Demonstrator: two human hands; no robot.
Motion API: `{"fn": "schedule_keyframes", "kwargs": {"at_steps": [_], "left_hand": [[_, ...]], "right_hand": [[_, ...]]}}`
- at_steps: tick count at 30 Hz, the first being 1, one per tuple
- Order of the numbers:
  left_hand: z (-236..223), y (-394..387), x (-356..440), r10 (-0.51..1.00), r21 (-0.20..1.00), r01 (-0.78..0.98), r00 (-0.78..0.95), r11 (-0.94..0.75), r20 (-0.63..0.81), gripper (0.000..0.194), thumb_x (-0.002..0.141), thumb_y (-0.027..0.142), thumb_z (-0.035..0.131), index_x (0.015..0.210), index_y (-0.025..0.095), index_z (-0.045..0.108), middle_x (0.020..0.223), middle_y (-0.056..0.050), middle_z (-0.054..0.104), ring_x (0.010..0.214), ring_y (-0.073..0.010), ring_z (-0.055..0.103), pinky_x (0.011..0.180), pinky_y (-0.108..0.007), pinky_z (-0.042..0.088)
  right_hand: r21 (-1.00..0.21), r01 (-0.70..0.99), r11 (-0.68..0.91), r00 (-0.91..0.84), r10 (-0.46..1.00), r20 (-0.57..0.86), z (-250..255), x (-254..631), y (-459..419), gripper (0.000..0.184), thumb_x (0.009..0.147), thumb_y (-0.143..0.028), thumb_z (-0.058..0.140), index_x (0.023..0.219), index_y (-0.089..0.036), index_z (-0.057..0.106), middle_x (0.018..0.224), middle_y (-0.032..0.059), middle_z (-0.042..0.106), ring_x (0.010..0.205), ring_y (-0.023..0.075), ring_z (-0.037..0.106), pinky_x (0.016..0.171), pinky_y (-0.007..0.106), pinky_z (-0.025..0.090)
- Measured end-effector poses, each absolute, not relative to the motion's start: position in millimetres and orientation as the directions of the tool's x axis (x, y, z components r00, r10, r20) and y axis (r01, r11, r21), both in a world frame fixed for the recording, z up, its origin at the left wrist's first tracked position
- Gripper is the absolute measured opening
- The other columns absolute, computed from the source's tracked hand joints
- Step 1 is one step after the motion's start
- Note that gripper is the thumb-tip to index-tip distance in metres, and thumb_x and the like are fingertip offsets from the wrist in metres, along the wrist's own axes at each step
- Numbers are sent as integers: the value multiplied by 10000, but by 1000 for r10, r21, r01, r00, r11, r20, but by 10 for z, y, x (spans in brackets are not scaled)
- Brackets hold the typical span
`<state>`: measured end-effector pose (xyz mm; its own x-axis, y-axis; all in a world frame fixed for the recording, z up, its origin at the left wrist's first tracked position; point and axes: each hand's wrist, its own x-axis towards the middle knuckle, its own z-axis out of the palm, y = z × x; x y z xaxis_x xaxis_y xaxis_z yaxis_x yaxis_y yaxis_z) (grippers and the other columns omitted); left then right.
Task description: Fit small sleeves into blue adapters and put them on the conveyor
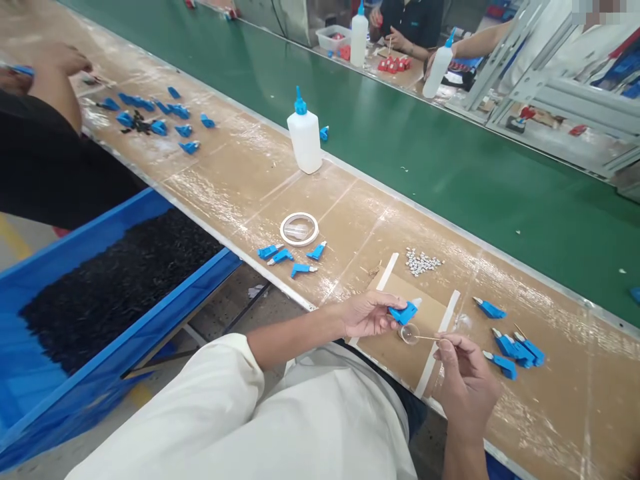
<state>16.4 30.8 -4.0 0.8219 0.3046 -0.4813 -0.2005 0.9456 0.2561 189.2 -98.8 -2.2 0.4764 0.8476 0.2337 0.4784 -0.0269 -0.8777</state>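
My left hand [371, 315] is closed on a small blue plastic part [404, 313] with a whitish tip, held just above a cardboard sheet [425, 293] taped down with white strips. Between the fingers of my right hand [466, 373] is a thin wooden stick [425, 338], its far end in a small clear round dish [409, 334]. The dish sits close under the blue part. Behind the cardboard lies a pile of small silvery pieces [423, 262]. Several more blue parts [515, 350] lie to the right of my right hand, and others [293, 255] to the left.
A roll of tape [299, 229] lies left of the cardboard, with a squeeze bottle [305, 137] behind it. A green conveyor belt [360, 153] runs along the table's far side. A blue bin [115, 287] of black pieces stands at lower left. A co-worker's arm [55, 80] rests at left.
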Motion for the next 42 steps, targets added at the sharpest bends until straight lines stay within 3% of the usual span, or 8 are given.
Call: {"fn": "schedule_keyframes", "kwargs": {"at_steps": [4, 9, 12, 27, 37, 42], "left_hand": [[-38, 268, 202, 252, 242, -146, 833, 959, -494, 113, 792, 120, 695, 771, 118, 584, 658, -18, 595, 490, -58, 550, 376, -91, 326], [-63, 212, 227, 244, 288, -120, 863, 950, -442, 170, 737, 160, 743, 736, 126, 576, 653, -13, 589, 487, -57, 549, 368, -91, 321], [-76, 187, 238, 254, 318, -124, 875, 940, -412, 197, 713, 184, 765, 719, 126, 577, 657, -16, 591, 499, -56, 552, 372, -93, 320], [-74, 200, 220, 276, 360, -124, 870, 925, -409, 262, 664, 225, 796, 701, 137, 553, 640, 4, 578, 486, -52, 553, 383, -102, 326], [-113, 204, 219, 285, 361, -130, 863, 923, -417, 226, 711, 205, 773, 708, 134, 558, 611, 21, 554, 479, -47, 543, 382, -102, 330], [-117, 207, 223, 270, 348, -116, 859, 930, -435, 211, 750, 194, 758, 717, 133, 558, 615, 16, 555, 477, -48, 534, 374, -105, 306]], "right_hand": [[-927, 367, 79, 609, 733, 304, 188, 1793, -977, 147, 891, -314, 719, 880, -169, 701, 831, 56, 718, 653, 151, 623, 586, 293, 499], [-777, 574, 258, 454, 689, 564, 309, 1691, -945, 16, 906, -206, 679, 908, -194, 669, 818, 44, 701, 762, 201, 669, 683, 373, 536], [-692, 653, 309, 358, 679, 641, 290, 1668, -912, 56, 910, -152, 654, 936, -202, 654, 814, 35, 695, 779, 206, 677, 708, 390, 542], [-632, 712, 308, 258, 721, 643, 161, 1693, -873, 186, 896, -55, 630, 1010, -201, 639, 867, 37, 711, 833, 201, 696, 725, 367, 555], [-399, 857, 326, 69, 695, 716, 213, 1683, -845, 236, 882, -6, 625, 1012, -202, 608, 852, 21, 716, 795, 171, 695, 709, 320, 546], [-427, 851, 305, 84, 724, 684, 206, 1671, -853, 184, 921, -69, 606, 997, -236, 595, 858, 10, 715, 808, 172, 701, 716, 328, 547]]}}
